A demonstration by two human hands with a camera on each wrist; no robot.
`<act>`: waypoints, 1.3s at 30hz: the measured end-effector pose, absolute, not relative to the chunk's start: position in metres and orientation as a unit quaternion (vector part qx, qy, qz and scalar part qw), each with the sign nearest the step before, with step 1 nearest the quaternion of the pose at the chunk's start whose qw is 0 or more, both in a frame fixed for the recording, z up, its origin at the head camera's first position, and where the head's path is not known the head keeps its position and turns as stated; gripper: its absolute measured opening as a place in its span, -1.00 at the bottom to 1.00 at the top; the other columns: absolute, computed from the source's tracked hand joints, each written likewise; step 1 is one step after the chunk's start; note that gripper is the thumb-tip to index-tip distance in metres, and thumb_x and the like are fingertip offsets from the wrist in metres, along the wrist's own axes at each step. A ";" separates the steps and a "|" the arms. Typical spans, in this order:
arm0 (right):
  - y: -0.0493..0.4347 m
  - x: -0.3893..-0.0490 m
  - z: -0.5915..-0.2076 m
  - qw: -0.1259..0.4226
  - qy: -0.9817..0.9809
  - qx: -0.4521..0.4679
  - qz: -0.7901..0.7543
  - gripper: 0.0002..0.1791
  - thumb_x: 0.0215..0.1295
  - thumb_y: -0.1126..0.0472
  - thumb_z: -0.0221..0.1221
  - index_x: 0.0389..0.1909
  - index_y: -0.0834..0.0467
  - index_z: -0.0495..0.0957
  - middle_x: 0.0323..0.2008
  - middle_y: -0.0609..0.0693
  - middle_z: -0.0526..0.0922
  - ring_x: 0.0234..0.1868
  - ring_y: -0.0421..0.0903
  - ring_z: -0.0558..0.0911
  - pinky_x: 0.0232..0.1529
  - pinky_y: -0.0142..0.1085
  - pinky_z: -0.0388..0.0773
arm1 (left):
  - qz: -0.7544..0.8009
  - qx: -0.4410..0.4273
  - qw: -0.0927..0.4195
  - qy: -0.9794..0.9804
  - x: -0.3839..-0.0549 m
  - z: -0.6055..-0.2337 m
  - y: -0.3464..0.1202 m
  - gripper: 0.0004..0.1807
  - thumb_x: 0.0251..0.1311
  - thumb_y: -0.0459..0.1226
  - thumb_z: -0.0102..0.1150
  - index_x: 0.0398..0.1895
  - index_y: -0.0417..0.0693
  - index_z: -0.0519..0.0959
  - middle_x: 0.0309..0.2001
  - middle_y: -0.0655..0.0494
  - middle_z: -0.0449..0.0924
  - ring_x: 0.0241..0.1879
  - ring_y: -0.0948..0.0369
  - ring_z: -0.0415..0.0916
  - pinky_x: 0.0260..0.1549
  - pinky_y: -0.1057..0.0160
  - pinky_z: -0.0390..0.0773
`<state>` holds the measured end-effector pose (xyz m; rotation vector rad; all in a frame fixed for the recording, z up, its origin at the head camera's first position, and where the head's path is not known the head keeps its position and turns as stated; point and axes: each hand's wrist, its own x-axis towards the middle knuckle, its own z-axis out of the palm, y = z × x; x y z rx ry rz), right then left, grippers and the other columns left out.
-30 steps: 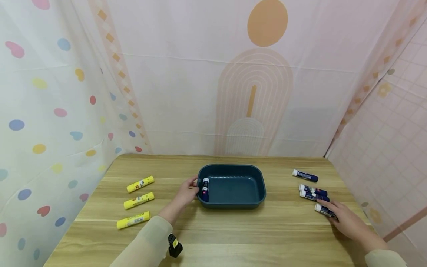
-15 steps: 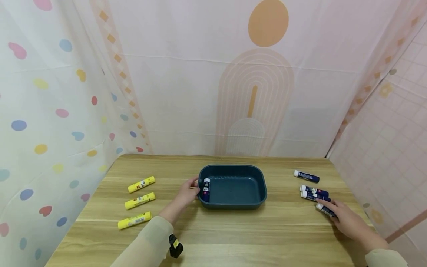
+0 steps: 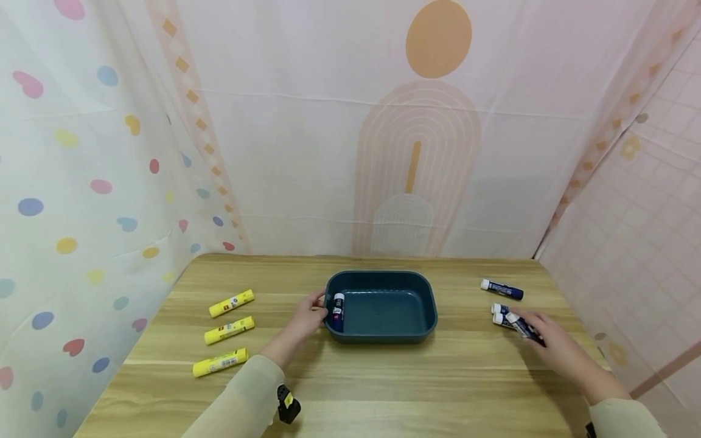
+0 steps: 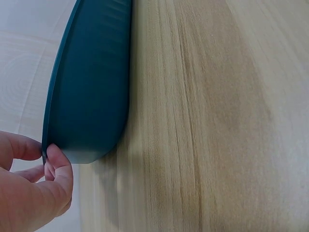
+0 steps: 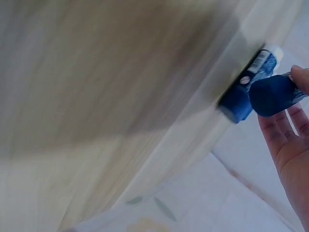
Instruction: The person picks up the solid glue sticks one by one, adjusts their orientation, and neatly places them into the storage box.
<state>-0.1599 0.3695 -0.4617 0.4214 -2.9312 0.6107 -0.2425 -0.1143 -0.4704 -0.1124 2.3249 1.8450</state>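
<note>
My left hand point(image 3: 308, 315) pinches the left rim of a dark teal plastic tub point(image 3: 383, 336); the left wrist view shows thumb and fingers on either side of that rim. Inside the tub, along its left wall, lies a navy glue stick point(image 3: 338, 313) with a white cap. Over at the right, my right hand point(image 3: 553, 340) grips another navy glue stick point(image 5: 273, 95) between thumb and fingers, raised off the table and tilted. Beneath and behind it two more navy glue sticks point(image 3: 499, 319) lie side by side, partly hidden by the hand.
One navy glue stick point(image 3: 502, 289) lies farther back on the right. On the left, three yellow glue sticks point(image 3: 229, 330) lie in a column. The wooden table point(image 3: 383, 389) ends at a patterned curtain point(image 3: 306, 182) behind, with more curtain at both sides.
My right hand has lifted the nearest navy glue stick off the table and moved it slightly back and left, over the neighbouring pair. The left hand stays on the tub.
</note>
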 end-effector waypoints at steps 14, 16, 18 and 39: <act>0.334 -0.181 -0.450 -0.008 -0.922 0.045 0.385 -0.26 0.21 0.22 0.24 0.36 0.28 0.14 -0.02 0.40 0.49 -0.18 0.08 0.57 -0.29 -0.23 0.55 | 0.621 -0.031 0.082 0.779 -0.243 -0.471 -0.115 -0.43 0.20 -0.58 -0.14 0.34 -0.32 0.24 -0.13 -0.18 0.30 -0.23 0.12 0.37 -0.42 0.33 0.53; 0.328 -0.183 -0.449 -0.040 -0.904 0.012 0.426 -0.23 0.24 0.19 0.22 0.39 0.28 0.08 0.03 0.42 0.41 -0.14 0.09 0.55 -0.27 -0.21 0.56 | 0.620 -0.031 0.081 0.780 -0.243 -0.471 -0.115 -0.43 0.21 -0.58 -0.14 0.34 -0.32 0.24 -0.13 -0.18 0.30 -0.24 0.14 0.37 -0.42 0.33 0.53; 0.322 -0.185 -0.447 -0.069 -0.883 -0.016 0.465 -0.20 0.27 0.19 0.19 0.42 0.28 0.00 0.06 0.43 0.33 -0.11 0.07 0.54 -0.23 -0.19 0.58 | 0.617 -0.030 0.082 0.782 -0.243 -0.472 -0.115 -0.44 0.21 -0.58 -0.14 0.34 -0.31 0.24 -0.12 -0.19 0.30 -0.24 0.14 0.37 -0.42 0.33 0.53; 0.236 -0.222 -0.429 -0.132 -0.799 -0.036 0.586 -0.24 0.30 0.17 0.16 0.44 0.14 0.03 0.03 0.22 0.35 -0.15 -0.13 0.53 -0.06 -0.22 0.55 | 0.613 -0.033 0.080 0.785 -0.241 -0.469 -0.115 -0.44 0.21 -0.56 -0.13 0.34 -0.32 0.24 -0.10 -0.22 0.32 -0.23 0.13 0.38 -0.42 0.34 0.51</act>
